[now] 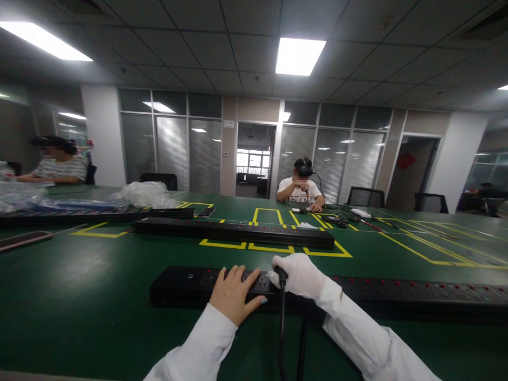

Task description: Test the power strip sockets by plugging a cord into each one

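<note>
A long black power strip (pixel 397 296) with a row of sockets and small red parts lies across the green table in front of me. My left hand (pixel 237 293), bare, rests on its left part with the fingers spread, beside a socket. In a white glove, my right hand (pixel 299 275) is closed around a black plug (pixel 280 274) at the strip, just right of my left hand. A black cable (pixel 282 328) runs down from the plug toward me. Whether the plug's pins are in a socket is hidden.
Behind lies a second black power strip (pixel 234 231) over yellow tape outlines. Clear plastic wrap (pixel 145 194) and a phone (pixel 24 239) are at the left. A person (pixel 304 185) sits across the table near cables and a white adapter (pixel 361 213); another person (pixel 59 164) sits far left.
</note>
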### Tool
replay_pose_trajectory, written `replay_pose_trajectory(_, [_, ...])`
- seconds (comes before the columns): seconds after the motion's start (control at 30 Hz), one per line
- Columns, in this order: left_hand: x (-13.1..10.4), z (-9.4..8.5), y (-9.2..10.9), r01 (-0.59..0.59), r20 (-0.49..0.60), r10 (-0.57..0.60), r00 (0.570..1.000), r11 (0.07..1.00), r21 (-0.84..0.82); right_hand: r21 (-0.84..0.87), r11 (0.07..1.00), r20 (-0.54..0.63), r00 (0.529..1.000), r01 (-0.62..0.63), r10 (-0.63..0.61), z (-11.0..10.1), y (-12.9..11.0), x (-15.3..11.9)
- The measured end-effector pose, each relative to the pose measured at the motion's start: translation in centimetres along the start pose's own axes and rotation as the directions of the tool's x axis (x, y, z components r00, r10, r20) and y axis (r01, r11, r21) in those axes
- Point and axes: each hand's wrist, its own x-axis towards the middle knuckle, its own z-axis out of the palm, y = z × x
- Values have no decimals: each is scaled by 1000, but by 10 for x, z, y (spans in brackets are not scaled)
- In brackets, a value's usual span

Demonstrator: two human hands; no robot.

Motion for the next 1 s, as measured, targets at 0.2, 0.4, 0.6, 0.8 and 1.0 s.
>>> replay_pose_trajectory(0.2, [0,0,1,28,-13,-28,1000,1000,3,13,999,9,999,38,-38,-2,0,2])
replay_pose_trajectory(0.4, [-1,-3,1,11,-1,-11,1000,1000,-10,19,999,18,999,50,-50,-2,-1,3])
replay_pose_trajectory(0.6, [-1,-4,2,14,8,-14,1000,1000,-6,27,998,41,998,48,-50,0,0,6])
replay_pose_trajectory(0.8, [-1,-4,1,14,8,-14,1000,1000,-4,54,998,82,996,14,-18,9,1,9])
replay_pose_trajectory(1.0, [-1,-3,1,9,-3,-9,1000,1000,-11,68,997,96,995,-26,19,14,0,6])
